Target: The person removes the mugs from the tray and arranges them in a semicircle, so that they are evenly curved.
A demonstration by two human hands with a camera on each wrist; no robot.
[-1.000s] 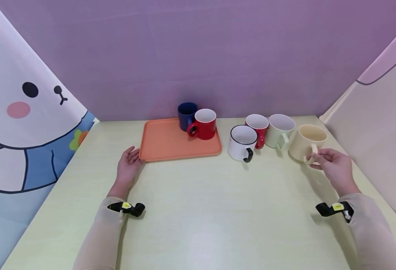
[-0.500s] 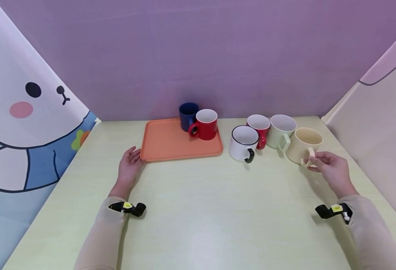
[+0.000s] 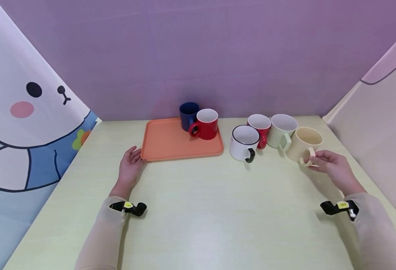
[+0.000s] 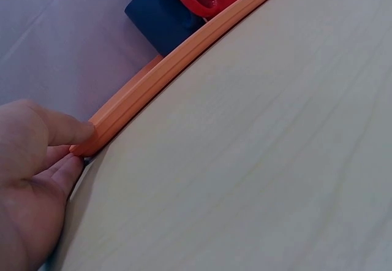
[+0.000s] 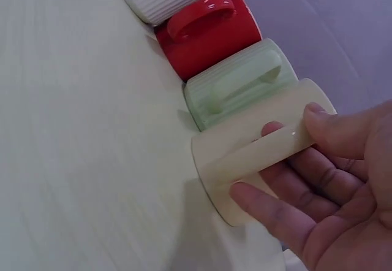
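Note:
On the right of the table a beige mug (image 3: 300,144) stands upright at the end of a row of mugs, close beside a pale green ribbed mug (image 3: 279,131). My right hand (image 5: 343,179) holds the beige mug's handle, thumb on its upper part and fingers curled in behind it. At the left, my left hand (image 3: 130,168) is at the near left corner of an orange tray (image 3: 160,144); in the left wrist view the thumb lies against the rim and fingers reach under it. On the tray stand a dark blue mug (image 3: 187,116) and a red mug (image 3: 208,127).
Left of the green mug are another red mug (image 3: 262,132) and a white ribbed mug (image 3: 240,148) with black rim and handle. A purple backdrop (image 3: 198,56) rises behind the table (image 3: 198,210), with printed cloths at both sides.
The beige mug has slid left to the pale green mug, my right hand on its handle; over the last half second the mug stays put while the right wrist shifts slightly right.

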